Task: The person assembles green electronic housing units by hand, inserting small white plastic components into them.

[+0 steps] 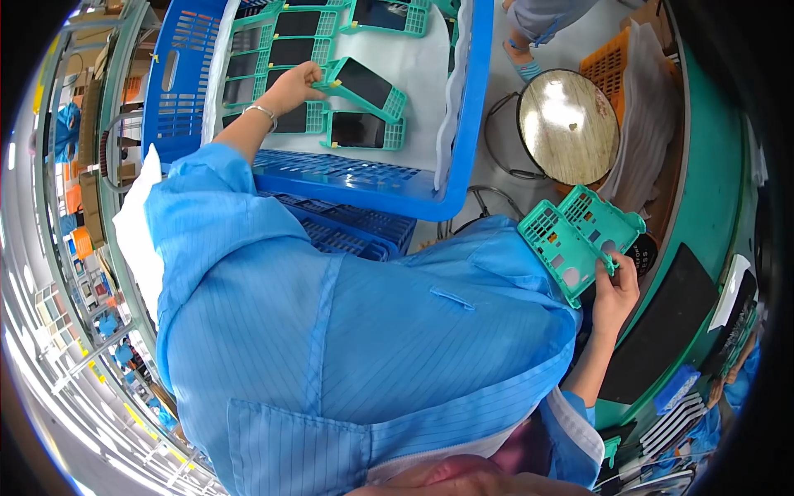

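Note:
My left hand [294, 89] reaches over a blue crate [459, 157], its fingers closed on the left end of a green plastic holder with a dark screen panel [364, 85] in it. That holder is tilted above another green holder with a dark panel [357, 131]. Rows of similar holders [296, 51] lie on white foam sheeting [397, 62] in the crate. Off to the right, my right hand [616, 293] grips the lower edge of green plastic holders [571, 236] with slots and round holes. They carry no panel that I can see.
A round stool [569, 126] stands right of the crate. Beyond it are an orange crate [606, 70] and white foam sheets [649, 107]. A green bench with a black mat [662, 331] runs along the right. Another person's leg [521, 54] shows at the top.

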`<state>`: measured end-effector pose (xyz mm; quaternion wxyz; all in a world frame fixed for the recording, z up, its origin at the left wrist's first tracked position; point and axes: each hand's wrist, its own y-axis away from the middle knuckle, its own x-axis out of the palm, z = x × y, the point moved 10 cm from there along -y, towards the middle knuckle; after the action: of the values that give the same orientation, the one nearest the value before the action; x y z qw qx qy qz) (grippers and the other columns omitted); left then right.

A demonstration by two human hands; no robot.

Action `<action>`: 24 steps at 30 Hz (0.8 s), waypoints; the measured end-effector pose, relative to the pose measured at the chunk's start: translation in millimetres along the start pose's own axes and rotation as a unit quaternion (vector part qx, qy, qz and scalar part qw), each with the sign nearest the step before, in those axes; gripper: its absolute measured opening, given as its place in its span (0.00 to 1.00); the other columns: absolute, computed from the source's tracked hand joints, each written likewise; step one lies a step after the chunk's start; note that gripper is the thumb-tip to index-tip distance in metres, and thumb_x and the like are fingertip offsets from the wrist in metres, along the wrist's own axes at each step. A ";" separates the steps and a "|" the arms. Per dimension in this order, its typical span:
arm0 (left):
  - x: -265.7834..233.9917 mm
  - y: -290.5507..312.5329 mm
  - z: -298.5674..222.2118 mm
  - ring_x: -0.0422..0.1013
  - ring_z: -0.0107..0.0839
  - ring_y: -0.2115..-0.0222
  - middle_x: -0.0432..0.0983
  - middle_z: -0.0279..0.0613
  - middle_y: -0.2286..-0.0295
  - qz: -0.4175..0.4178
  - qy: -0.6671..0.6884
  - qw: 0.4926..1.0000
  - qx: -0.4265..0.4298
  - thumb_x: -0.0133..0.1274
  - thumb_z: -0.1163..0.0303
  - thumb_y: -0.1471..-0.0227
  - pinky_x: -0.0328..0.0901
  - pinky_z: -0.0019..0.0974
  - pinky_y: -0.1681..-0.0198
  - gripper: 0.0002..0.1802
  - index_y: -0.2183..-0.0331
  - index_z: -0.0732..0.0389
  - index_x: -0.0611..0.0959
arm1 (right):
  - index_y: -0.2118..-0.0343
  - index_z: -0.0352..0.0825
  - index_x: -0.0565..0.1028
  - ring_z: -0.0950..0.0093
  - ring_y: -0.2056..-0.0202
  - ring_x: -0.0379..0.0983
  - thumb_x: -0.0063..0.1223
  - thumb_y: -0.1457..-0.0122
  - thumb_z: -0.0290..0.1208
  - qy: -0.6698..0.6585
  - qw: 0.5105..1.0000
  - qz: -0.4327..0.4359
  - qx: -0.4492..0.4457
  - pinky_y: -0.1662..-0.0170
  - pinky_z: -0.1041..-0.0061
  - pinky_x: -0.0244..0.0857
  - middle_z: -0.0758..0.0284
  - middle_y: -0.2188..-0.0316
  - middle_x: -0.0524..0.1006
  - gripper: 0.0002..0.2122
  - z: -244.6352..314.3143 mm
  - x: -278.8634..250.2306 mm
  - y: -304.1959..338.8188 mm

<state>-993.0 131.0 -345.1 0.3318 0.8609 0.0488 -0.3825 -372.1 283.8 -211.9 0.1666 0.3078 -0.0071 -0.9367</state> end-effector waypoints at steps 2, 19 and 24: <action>-15.6 1.4 -59.8 0.63 0.20 0.72 0.67 0.27 0.74 -0.050 0.251 0.964 0.065 0.56 0.79 0.57 0.62 0.26 0.66 0.12 0.68 0.62 0.71 | 0.66 0.30 0.74 0.87 0.72 0.63 0.54 0.48 0.17 -0.018 1.000 -0.012 0.004 0.70 0.89 0.57 0.75 0.71 0.68 0.06 -6.0 -5.2 3.8; 43.0 7.7 13.0 0.68 0.54 0.57 0.72 0.58 0.60 -0.122 -0.307 0.936 0.119 0.55 0.71 0.63 0.64 0.50 0.54 0.31 0.53 0.65 0.67 | 0.68 0.30 0.75 0.84 0.76 0.64 0.55 0.53 0.14 -0.011 0.998 -0.057 -0.015 0.73 0.85 0.58 0.70 0.73 0.71 0.08 5.4 -10.3 6.7; 14.0 -2.8 -9.4 0.67 0.60 0.58 0.72 0.65 0.63 -0.099 -0.193 0.972 0.091 0.49 0.76 0.61 0.63 0.50 0.57 0.34 0.48 0.67 0.63 | 0.69 0.30 0.75 0.81 0.77 0.65 0.54 0.55 0.14 -0.025 0.995 -0.092 -0.029 0.73 0.83 0.59 0.68 0.75 0.70 0.09 11.7 -10.6 12.8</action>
<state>-978.3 136.6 -351.7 0.2153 0.7881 0.0339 -0.5756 -366.9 274.0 -194.8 0.0883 0.2783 0.0444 -0.9554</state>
